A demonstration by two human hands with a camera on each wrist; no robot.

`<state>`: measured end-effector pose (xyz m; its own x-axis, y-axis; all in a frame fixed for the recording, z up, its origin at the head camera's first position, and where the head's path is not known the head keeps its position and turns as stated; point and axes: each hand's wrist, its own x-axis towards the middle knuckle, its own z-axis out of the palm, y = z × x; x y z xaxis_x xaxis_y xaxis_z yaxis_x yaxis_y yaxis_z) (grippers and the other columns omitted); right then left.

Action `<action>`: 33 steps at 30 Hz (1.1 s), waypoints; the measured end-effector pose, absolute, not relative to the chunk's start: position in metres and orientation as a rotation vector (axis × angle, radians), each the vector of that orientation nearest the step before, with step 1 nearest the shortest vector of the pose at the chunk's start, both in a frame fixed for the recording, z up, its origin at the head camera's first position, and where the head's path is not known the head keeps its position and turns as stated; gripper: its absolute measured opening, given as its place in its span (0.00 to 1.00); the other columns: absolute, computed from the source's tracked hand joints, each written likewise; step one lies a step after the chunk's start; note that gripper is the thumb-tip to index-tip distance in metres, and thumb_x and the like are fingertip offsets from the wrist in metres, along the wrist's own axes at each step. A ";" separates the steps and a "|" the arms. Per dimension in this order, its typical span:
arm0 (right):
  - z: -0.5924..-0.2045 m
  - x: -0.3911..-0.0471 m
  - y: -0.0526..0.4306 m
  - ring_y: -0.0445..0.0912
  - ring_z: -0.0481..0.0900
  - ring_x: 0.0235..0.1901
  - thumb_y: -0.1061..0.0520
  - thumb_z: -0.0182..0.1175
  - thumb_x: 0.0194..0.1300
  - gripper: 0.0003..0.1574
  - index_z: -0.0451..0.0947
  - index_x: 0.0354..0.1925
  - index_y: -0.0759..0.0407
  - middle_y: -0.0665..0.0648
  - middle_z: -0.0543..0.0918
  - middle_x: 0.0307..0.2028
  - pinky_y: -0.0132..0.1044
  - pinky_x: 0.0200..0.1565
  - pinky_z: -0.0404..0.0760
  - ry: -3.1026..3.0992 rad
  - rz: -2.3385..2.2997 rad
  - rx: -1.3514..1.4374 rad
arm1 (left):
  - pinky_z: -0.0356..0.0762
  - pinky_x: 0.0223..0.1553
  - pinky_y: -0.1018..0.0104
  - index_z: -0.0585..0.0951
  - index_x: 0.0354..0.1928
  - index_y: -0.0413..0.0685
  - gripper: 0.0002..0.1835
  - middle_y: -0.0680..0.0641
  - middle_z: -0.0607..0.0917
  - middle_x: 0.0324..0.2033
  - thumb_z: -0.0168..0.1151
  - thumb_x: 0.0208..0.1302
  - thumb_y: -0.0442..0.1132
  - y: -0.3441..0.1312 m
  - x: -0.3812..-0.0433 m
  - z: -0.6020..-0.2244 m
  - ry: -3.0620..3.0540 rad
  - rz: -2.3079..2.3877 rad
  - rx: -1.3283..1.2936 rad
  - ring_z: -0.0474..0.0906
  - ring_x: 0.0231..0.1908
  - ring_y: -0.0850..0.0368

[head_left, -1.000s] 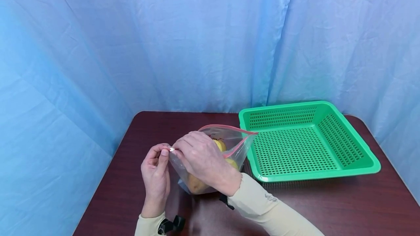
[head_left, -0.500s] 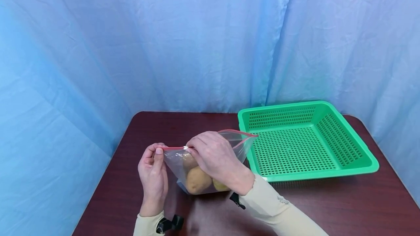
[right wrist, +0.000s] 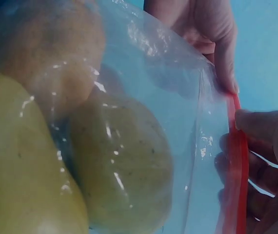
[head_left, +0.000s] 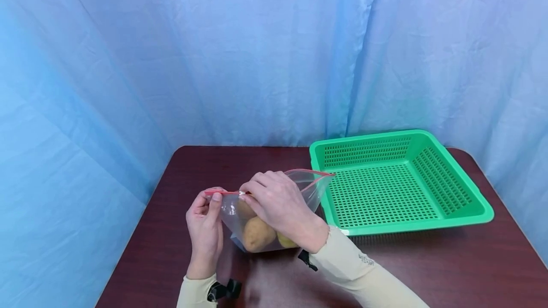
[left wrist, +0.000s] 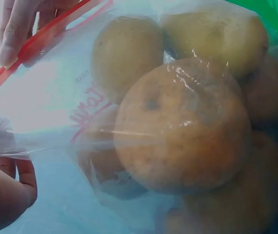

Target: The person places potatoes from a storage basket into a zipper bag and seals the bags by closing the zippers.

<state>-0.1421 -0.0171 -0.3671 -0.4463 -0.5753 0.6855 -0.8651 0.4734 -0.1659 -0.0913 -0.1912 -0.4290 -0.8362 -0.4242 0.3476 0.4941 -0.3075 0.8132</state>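
Observation:
A clear slider zip bag (head_left: 231,215) with a red zip strip (head_left: 310,172) stands on the table. Inside lie several potatoes (head_left: 259,235), some tan and some more yellow, as the left wrist view shows one large potato (left wrist: 183,126) in front. My left hand (head_left: 205,232) pinches the left end of the red strip between thumb and fingers. My right hand (head_left: 280,201) grips the strip by the white slider (head_left: 242,193), its thumb (right wrist: 256,122) on the red edge. Right of that hand the bag's mouth gapes; left of the slider the strip lies together.
A green plastic basket (head_left: 402,228) with slotted sides stands on the right, close to the bag's right corner. The dark red table (head_left: 162,251) ends at a blue curtain (head_left: 257,61) behind and at the left.
My right hand has slid the white slider rightward along the strip from the left corner, then stopped. The left hand stayed at the corner, shifting slightly. More potatoes show through the bag.

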 end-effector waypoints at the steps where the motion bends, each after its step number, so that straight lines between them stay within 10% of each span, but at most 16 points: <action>1: -0.367 -0.142 -0.017 0.44 0.82 0.34 0.54 0.74 0.64 0.07 0.87 0.40 0.52 0.46 0.85 0.35 0.37 0.40 0.79 -2.160 0.676 1.190 | 0.80 0.43 0.70 0.84 0.42 0.35 0.06 0.46 0.88 0.38 0.58 0.72 0.23 -0.191 -0.092 -0.429 -1.371 -2.158 -0.087 0.83 0.40 0.57; 33: -0.370 -0.139 0.015 0.45 0.83 0.37 0.54 0.69 0.69 0.05 0.84 0.40 0.54 0.48 0.85 0.36 0.42 0.45 0.80 -2.126 0.666 1.115 | 0.77 0.53 0.67 0.84 0.42 0.41 0.08 0.47 0.87 0.37 0.58 0.73 0.25 -0.171 -0.098 -0.421 -1.277 -2.166 -0.081 0.82 0.43 0.56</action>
<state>-0.1391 0.0147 -0.3702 -0.4362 -0.5241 0.7315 -0.8476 0.5121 -0.1386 -0.0983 -0.1711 -0.4206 -0.8086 -0.4748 0.3474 0.5339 -0.3442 0.7723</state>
